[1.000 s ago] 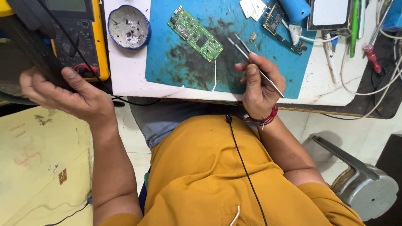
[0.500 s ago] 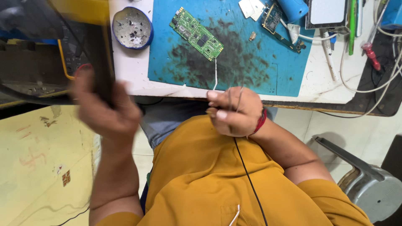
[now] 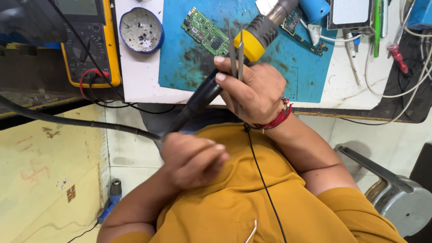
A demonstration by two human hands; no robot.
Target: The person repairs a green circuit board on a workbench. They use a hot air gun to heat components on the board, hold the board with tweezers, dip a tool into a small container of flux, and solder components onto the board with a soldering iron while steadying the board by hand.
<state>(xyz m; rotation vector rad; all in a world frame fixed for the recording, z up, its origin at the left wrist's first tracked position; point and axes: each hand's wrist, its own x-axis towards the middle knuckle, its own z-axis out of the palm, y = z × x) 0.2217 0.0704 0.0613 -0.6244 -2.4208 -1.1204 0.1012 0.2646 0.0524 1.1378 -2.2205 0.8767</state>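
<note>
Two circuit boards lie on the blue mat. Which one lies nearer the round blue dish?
The bare green rectangular circuit board, lying just right of the round blue dish; the darker board lies farther right.

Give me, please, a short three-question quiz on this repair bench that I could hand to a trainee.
1. True or false: the right hand holds both the tweezers and the hot-air tool.
2. The green circuit board lies on: A) the blue mat; B) the multimeter; C) the round dish.
3. Where is the left hand?

Key
1. True: its fingers wrap the tool's dark grip, with the tweezers pinched alongside.
2. A.
3. Low, in front of the yellow shirt, by the lower end of the tool's handle, where the black hose joins; its grip is too blurred to judge.
</note>
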